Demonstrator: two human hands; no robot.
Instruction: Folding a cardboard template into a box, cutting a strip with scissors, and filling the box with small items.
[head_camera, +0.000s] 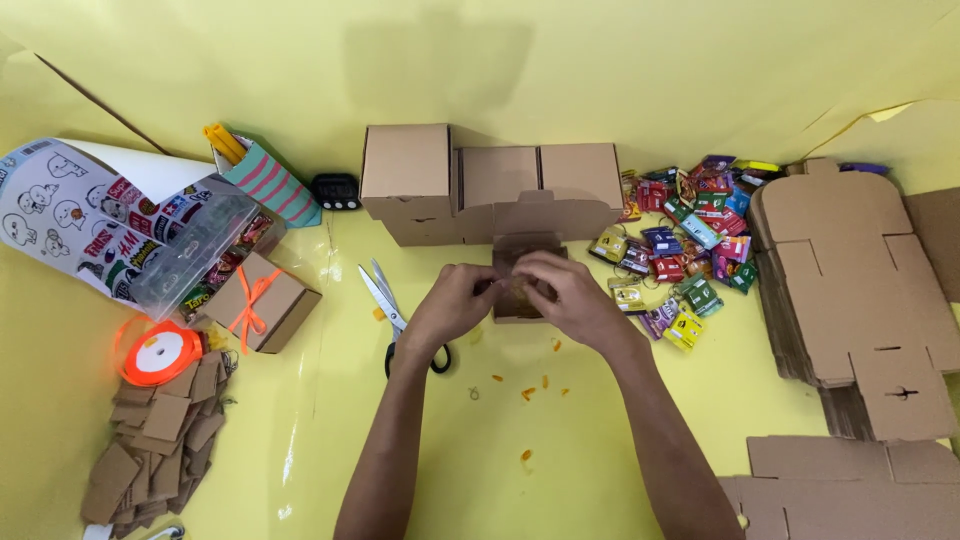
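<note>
My left hand (455, 303) and my right hand (565, 292) meet at the middle of the yellow table, fingers pinched together over a small open cardboard box (515, 248). Something small and yellowish sits between the fingertips; what it is cannot be told. Behind the hands stands a row of folded cardboard boxes (405, 180). Black-handled scissors (395, 320) lie just left of my left hand. A heap of small colourful keychain packets (690, 230) lies right of my right hand.
Flat cardboard blanks (850, 280) are stacked at the right. At the left are a box tied with orange ribbon (262, 302), an orange ribbon spool (158, 352), a pile of brown tags (150, 450), a clear plastic case (195, 250), a sticker sheet (70, 215) and a striped bag (270, 180).
</note>
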